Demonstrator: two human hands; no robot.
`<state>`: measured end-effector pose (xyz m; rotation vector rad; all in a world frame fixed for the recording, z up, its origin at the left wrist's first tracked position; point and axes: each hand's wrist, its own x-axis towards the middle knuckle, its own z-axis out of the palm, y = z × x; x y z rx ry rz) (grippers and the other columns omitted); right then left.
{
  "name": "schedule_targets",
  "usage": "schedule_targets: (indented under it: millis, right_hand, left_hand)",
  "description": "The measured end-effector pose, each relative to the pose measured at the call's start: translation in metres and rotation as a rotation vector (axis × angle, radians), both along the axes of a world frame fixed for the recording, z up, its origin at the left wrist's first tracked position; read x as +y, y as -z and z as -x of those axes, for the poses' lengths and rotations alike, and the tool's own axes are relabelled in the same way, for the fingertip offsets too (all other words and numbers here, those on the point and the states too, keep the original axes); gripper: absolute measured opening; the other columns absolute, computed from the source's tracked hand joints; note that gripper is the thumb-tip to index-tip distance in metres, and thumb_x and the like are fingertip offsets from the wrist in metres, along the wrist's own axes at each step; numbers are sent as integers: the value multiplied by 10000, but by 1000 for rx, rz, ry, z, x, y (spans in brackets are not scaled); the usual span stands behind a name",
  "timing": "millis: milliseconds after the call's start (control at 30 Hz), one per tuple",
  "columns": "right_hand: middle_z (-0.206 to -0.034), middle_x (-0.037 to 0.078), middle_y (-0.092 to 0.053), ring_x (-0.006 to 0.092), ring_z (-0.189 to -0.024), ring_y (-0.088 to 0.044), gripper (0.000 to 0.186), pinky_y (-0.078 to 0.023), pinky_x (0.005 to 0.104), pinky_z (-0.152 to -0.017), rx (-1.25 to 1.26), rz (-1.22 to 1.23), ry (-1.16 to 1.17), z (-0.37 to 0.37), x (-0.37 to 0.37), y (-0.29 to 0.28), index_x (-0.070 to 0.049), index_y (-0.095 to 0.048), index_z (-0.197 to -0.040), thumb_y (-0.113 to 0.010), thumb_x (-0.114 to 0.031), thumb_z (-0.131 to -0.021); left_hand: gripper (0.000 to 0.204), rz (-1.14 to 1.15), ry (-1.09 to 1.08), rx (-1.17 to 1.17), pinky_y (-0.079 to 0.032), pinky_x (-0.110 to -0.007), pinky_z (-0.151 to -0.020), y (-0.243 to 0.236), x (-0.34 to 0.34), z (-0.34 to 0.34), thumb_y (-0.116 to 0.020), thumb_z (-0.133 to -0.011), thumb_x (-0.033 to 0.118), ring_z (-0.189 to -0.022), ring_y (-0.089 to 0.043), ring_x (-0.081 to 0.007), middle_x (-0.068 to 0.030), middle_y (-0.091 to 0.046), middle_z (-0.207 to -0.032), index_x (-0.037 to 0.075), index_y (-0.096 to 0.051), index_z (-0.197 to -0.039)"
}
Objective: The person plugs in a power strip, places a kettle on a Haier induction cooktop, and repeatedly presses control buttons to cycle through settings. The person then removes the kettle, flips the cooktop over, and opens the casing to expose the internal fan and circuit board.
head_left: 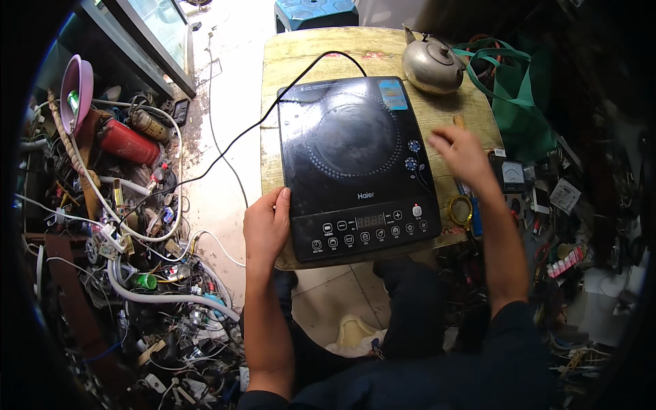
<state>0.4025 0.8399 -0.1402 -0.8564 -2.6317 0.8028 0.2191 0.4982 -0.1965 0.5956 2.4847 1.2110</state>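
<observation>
A black induction cooktop (355,164) lies on the small wooden table in front of me, its glass top and button panel facing up. My left hand (268,222) grips its left edge near the front corner, thumb along the rim, other fingers mostly hidden. My right hand (456,152) is raised just beyond the right edge with its fingers curled in; whatever they may hold is hidden. Close by it, a wooden handle (459,121) shows on the table. Nearer me sits a round, yellow-rimmed thing (460,210). The cooktop's black cord (263,121) runs from its back edge down to the left.
A metal kettle (432,65) stands at the table's back right, beside a green bag (517,96). Behind the table is a blue stool (316,12). Cables and loose parts crowd the left floor, with a red cylinder (130,142). A meter (512,174) is at right.
</observation>
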Motion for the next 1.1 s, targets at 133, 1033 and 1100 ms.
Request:
schedule_targets:
  millis: [133, 1033, 1100]
  right_hand:
    - [-917, 177, -744, 307, -818, -701, 299, -530, 396, -767, 58, 244, 93, -27, -37, 37, 17, -743, -1072, -697, -259, -967]
    - [-1685, 210, -265, 353, -1580, -195, 876, -135, 481, -1285, -277, -480, -395, 136, -93, 35, 30, -313, -1592, -446, -622, -1023]
    - [-1689, 207, -259, 358, -1580, -192, 881, -129, 484, -1285, -306, -448, -407, 136, -92, 33, 28, -305, -1598, -438, -628, -1024]
  left_hand:
    - [341, -82, 11, -12, -552, -410, -738, 9, 2, 0, -620, -1030, 323, -821, -729, -393, -248, -726, -896, 25, -747, -1136]
    - [346, 20, 38, 14, -542, -540, -742, -1, -3, -1, -620, -997, 395, -868, -685, -466, -237, -718, -886, 69, -736, -1018]
    - [338, 15, 33, 13, -541, -541, -742, 1, -3, -1, -616, -1000, 390, -870, -685, -465, -237, -718, -891, 76, -739, -1022]
